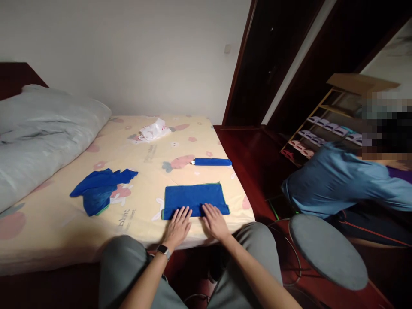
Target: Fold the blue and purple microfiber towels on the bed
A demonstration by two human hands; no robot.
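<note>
The bed sheet [135,150] carries faint printed lettering near its front edge, reading roughly "b.b.lc"; a second printed line farther back is too small to read.

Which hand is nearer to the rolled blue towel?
Right. The right hand lies below the rolled towel, on the flat towel; the left hand lies farther left.

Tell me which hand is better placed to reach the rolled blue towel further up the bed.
Right, probably. The right hand lies on the flat towel below the rolled blue towel; the left hand sits further left.
</note>
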